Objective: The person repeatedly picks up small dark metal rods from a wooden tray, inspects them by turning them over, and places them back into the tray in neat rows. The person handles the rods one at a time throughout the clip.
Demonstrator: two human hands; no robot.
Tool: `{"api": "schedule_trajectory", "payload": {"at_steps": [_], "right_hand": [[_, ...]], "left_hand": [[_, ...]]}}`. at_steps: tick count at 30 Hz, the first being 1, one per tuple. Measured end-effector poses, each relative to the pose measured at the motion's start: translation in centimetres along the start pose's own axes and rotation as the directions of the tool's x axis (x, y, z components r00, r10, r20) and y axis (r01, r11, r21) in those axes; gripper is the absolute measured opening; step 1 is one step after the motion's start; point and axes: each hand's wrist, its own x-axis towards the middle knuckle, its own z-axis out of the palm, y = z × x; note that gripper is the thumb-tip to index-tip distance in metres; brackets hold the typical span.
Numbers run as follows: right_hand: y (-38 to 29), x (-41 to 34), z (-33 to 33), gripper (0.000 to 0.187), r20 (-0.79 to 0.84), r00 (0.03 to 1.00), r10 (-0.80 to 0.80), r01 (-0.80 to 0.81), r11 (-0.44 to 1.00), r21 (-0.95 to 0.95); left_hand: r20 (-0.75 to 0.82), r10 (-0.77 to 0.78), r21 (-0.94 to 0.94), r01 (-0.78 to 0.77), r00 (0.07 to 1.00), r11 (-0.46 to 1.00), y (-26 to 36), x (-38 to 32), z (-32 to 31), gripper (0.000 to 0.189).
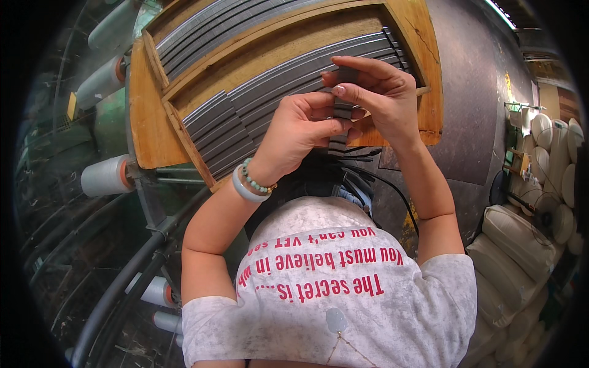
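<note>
My left hand [306, 124] grips a small stack of dark, thin strips [343, 109] between thumb and fingers. At the upper end of the same strips, my right hand [375, 87] pinches them with thumb and fingertips. Both hands are close together above a wooden tray [276, 34] with compartments. Rows of flat, dark grey pieces with shiny edges [285, 87] lie packed in its near compartment, and further rows [216, 32] fill the far one. What the pieces are cannot be told. A beaded bracelet and a pale bangle circle my left wrist.
The tray rests on a wooden tabletop [430, 115]. Thread cones [106, 175] on a metal frame [156, 237] stand at the left. Black cords [391, 179] hang near my waist. Wrapped white bundles [515, 248] and a fan [547, 214] are at the right.
</note>
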Motion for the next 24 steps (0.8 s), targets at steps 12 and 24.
{"api": "schedule_trajectory", "payload": {"at_steps": [12,24], "right_hand": [[-0.09,0.17,0.33,0.032,0.034,0.999,-0.034,0.031,0.996,0.090],[-0.45,-0.23,-0.60,0.033,0.105,0.991,0.083,-0.104,0.971,0.213]], "left_hand": [[-0.007,0.161,0.074,-0.160,0.987,0.984,-0.59,-0.37,0.84,0.036],[0.050,0.015,-0.133,-0.008,0.999,0.991,-0.30,-1.02,0.61,0.033]]}}
